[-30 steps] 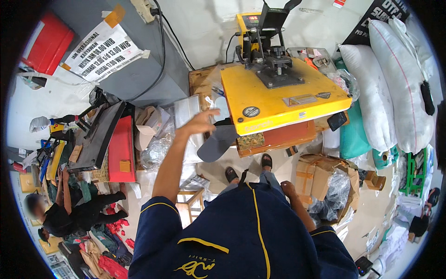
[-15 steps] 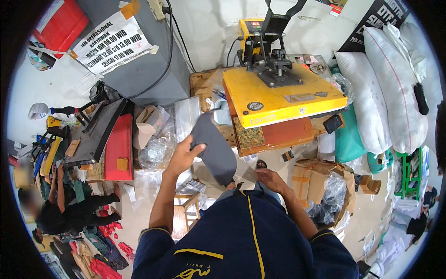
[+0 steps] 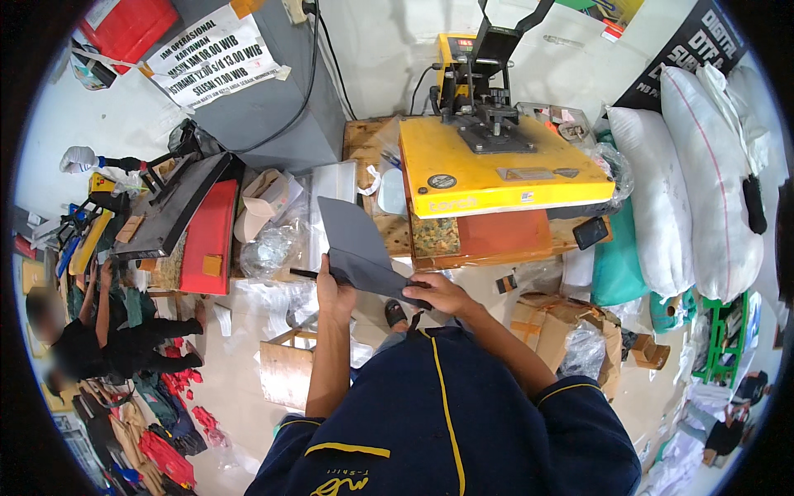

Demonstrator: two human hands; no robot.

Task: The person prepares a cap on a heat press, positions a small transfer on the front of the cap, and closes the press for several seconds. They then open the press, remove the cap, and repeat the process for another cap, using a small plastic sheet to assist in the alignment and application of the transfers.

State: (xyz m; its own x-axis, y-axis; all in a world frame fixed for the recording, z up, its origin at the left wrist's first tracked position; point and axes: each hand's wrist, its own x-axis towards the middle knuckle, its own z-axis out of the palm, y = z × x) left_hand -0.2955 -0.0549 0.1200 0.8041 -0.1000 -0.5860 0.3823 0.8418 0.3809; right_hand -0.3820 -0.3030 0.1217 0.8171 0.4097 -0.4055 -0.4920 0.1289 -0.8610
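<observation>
While the left hand (image 3: 334,293) is curled closed on the lower left edge of a dark grey, thin, folded piece (image 3: 358,250), the right hand (image 3: 438,293) pinches its right end, thumb uppermost. The piece hangs in the air before the near left corner of the brown wooden tabletop (image 3: 362,147). Light, level tension between both grips would probably prevent creasing or twisting.

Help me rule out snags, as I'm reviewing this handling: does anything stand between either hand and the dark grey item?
Nothing visible does. The left hand and right hand both touch the dark grey item. The yellow press stands beyond them, not between. Contact behind the item is hidden.
</observation>
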